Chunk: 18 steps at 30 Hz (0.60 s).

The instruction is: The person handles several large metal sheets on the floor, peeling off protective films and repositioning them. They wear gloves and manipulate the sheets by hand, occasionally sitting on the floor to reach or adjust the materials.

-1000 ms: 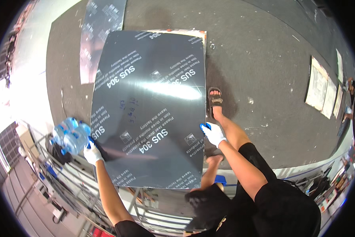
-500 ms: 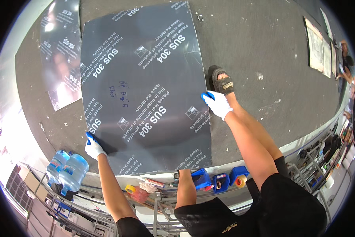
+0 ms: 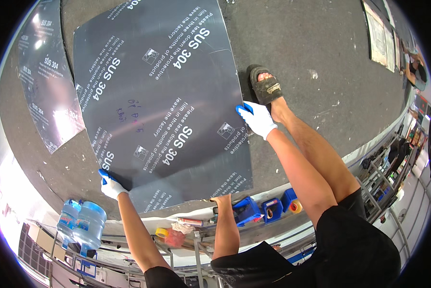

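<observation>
well — gloved hands (image 3: pixel 112 186) (image 3: pixel 257 121), dark sheet (image 3: pixel 160 103) (edge-held)

Below and left of the left fingers (image 3: pixel 106 174), two clear blue water bottles (image 3: pixel 89 218) side by side; below and right of them, a yellow roll (image 3: pixel 161 233) against a reddish bundle (image 3: pixel 175 238). Below the right fingers (image 3: pixel 240 110), blue bins (image 3: pixel 288 196); far up and right, pale panels (image 3: pixel 379 36) and another person (image 3: pixel 415 71).

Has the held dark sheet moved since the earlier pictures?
Yes: the dark sheet has moved forward, up the view, judged against the water bottles.
</observation>
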Available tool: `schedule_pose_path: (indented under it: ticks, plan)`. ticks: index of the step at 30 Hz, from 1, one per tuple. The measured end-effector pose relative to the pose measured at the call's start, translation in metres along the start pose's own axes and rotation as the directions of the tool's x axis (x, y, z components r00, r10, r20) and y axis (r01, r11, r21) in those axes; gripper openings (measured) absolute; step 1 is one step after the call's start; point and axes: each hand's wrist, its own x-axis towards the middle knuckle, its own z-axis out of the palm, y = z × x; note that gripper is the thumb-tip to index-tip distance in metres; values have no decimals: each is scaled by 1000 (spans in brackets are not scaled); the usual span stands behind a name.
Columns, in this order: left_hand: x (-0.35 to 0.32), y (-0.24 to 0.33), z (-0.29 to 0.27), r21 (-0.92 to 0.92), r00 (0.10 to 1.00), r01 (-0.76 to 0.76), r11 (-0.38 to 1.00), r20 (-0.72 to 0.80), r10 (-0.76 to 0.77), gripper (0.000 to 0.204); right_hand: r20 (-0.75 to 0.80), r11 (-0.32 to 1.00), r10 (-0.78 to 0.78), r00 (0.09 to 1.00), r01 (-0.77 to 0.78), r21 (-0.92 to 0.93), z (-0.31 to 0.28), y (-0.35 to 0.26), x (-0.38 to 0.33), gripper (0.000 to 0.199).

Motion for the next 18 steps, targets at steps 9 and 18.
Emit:
schedule_pose_path:
  ticks: [9, 18]
  plan:
    - [-1, -2, 1, -14, 999, -5, 1000, 39, 6, 68, -1, 997, 37, 999, -37, -67, -1, -6, -1, 44]
    - [-12, -2, 1, 65, 1000, -7, 998, 20, 6, 73, -99, 998, 67, 993, -68, -8, -3, -14, -5, 49]
